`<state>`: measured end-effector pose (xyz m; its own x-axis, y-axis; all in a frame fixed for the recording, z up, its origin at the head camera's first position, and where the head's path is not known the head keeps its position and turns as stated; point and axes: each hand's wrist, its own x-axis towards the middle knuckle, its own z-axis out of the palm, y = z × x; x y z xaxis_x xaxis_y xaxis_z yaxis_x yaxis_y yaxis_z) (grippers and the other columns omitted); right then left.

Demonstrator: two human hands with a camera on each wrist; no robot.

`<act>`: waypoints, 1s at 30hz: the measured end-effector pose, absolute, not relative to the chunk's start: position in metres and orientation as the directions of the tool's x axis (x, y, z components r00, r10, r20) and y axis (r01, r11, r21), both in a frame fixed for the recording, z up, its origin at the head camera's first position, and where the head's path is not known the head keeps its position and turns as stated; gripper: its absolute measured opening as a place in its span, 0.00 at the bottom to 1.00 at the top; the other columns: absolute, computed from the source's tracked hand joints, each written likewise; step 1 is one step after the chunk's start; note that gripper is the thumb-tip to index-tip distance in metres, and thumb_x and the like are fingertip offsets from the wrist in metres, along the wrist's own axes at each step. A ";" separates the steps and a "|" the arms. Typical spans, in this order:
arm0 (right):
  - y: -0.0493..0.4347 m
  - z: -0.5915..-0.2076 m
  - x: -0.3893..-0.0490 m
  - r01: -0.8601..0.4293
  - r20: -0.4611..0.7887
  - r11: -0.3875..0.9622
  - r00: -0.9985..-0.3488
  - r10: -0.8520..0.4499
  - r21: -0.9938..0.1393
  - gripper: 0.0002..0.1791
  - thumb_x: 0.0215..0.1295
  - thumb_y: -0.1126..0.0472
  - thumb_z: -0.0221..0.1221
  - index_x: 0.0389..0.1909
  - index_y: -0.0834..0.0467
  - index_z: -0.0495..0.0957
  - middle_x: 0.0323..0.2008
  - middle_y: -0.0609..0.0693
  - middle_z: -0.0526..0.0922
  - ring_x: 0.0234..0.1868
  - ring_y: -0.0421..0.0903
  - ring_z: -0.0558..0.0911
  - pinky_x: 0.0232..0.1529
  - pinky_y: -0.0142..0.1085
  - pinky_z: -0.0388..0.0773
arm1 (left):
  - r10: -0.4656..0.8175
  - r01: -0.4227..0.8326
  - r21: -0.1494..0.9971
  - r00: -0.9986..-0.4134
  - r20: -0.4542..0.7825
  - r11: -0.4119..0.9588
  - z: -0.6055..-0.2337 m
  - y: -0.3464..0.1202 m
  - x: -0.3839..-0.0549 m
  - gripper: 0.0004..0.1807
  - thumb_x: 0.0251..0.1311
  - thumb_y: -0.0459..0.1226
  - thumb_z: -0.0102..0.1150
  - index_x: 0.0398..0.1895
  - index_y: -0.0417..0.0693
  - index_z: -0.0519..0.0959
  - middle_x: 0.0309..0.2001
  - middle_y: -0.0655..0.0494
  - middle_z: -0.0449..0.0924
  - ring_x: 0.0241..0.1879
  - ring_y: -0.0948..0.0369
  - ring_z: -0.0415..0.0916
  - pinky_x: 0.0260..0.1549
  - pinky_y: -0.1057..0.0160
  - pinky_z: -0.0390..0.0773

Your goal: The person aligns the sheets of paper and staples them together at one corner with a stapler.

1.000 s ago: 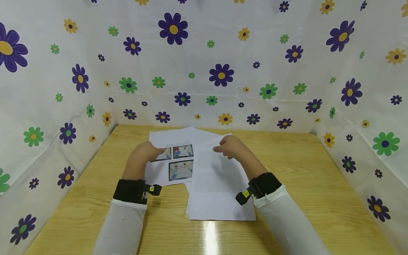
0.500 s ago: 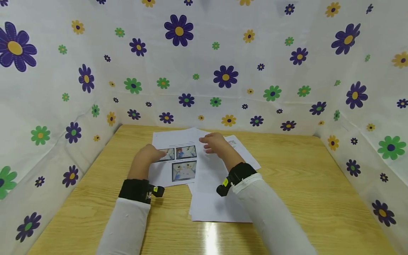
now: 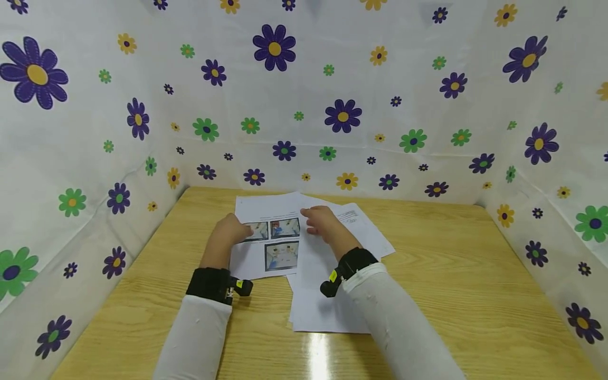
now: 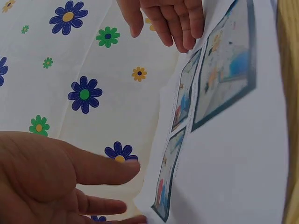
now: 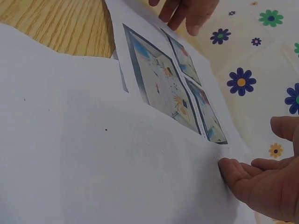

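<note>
- left hand (image 3: 229,230): fingers extended, relaxed, beside the white paper sheet printed with framed colour pictures (image 3: 247,264), which lies between the hands.
- right hand (image 3: 324,224): fingers extended, at the plain white paper sheet (image 3: 313,303) below it.
- right of this hand: white paper sheet with small dark print (image 3: 372,232).
- beneath both: light-brown wood-grain table (image 3: 456,295).
- beyond: white flower-patterned cloth (image 3: 225,95).

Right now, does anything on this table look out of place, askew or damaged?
Yes, somewhat askew: the picture sheet has its right side covered by a plain white sheet, and a text sheet slants out to the right, so their edges don't line up. No tear or spill shows.
</note>
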<state>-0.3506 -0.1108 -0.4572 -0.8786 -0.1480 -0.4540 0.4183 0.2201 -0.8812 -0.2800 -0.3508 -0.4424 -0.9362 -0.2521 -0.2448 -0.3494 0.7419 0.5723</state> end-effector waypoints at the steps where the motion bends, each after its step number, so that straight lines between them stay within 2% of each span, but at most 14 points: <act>1: -0.111 -0.457 -0.351 0.420 -0.457 0.223 -0.877 -0.150 -0.880 0.37 0.73 0.49 0.60 0.76 0.62 0.62 0.69 0.61 0.73 0.68 0.54 0.74 0.65 0.43 0.75 | -0.258 -0.345 0.578 -0.938 -0.230 0.739 -0.443 -0.351 -0.281 0.34 0.66 0.39 0.60 0.68 0.26 0.64 0.57 0.29 0.76 0.50 0.43 0.74 0.57 0.44 0.75; 4: -0.111 -0.456 -0.350 0.424 -0.462 0.223 -0.873 -0.159 -0.878 0.37 0.74 0.50 0.60 0.76 0.62 0.61 0.70 0.62 0.72 0.69 0.54 0.75 0.68 0.45 0.73 | -0.281 -0.339 0.587 -0.941 -0.192 0.735 -0.445 -0.353 -0.284 0.31 0.65 0.35 0.58 0.65 0.21 0.64 0.53 0.30 0.77 0.46 0.45 0.76 0.50 0.49 0.79; 9: -0.112 -0.456 -0.348 0.425 -0.461 0.219 -0.874 -0.151 -0.878 0.37 0.74 0.51 0.60 0.76 0.62 0.61 0.70 0.62 0.72 0.68 0.55 0.75 0.70 0.46 0.70 | -0.280 -0.340 0.588 -0.940 -0.193 0.734 -0.448 -0.357 -0.288 0.18 0.65 0.32 0.55 0.52 0.24 0.78 0.46 0.35 0.81 0.38 0.50 0.75 0.35 0.59 0.76; 12: -0.112 -0.456 -0.346 0.412 -0.445 0.212 -0.884 -0.146 -0.886 0.36 0.74 0.52 0.60 0.76 0.62 0.61 0.69 0.63 0.72 0.68 0.56 0.75 0.69 0.46 0.71 | -0.271 -0.337 0.612 -0.941 -0.202 0.715 -0.447 -0.359 -0.287 0.19 0.65 0.30 0.51 0.55 0.25 0.78 0.49 0.34 0.81 0.41 0.49 0.75 0.39 0.57 0.77; 17: -0.113 -0.458 -0.345 0.390 -0.419 0.199 -0.898 -0.137 -0.899 0.37 0.74 0.53 0.60 0.77 0.62 0.60 0.69 0.64 0.72 0.67 0.56 0.76 0.68 0.46 0.72 | -0.279 -0.339 0.682 -0.939 -0.201 0.648 -0.441 -0.356 -0.288 0.23 0.68 0.29 0.45 0.64 0.26 0.71 0.55 0.32 0.77 0.47 0.46 0.74 0.50 0.50 0.77; 22: -0.113 -0.457 -0.345 0.385 -0.410 0.187 -0.905 -0.118 -0.904 0.38 0.74 0.54 0.60 0.78 0.62 0.57 0.69 0.65 0.72 0.65 0.57 0.77 0.67 0.46 0.73 | -0.297 -0.322 0.716 -0.940 -0.166 0.619 -0.430 -0.353 -0.287 0.22 0.69 0.29 0.45 0.64 0.28 0.70 0.57 0.32 0.76 0.51 0.45 0.73 0.56 0.48 0.74; 30: -0.113 -0.459 -0.347 0.383 -0.403 0.161 -0.907 -0.122 -0.910 0.36 0.76 0.56 0.58 0.78 0.63 0.58 0.69 0.63 0.72 0.68 0.56 0.75 0.65 0.43 0.76 | -0.265 -0.285 0.721 -0.953 -0.145 0.631 -0.414 -0.350 -0.282 0.21 0.70 0.29 0.41 0.63 0.31 0.72 0.58 0.35 0.76 0.52 0.45 0.71 0.56 0.47 0.74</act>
<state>-0.3466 -0.1126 -0.4590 -0.9070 -0.1220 -0.4031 0.3827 0.1605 -0.9098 -0.2822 -0.3499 -0.4139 -0.9534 -0.2647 -0.1445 -0.2846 0.6314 0.7213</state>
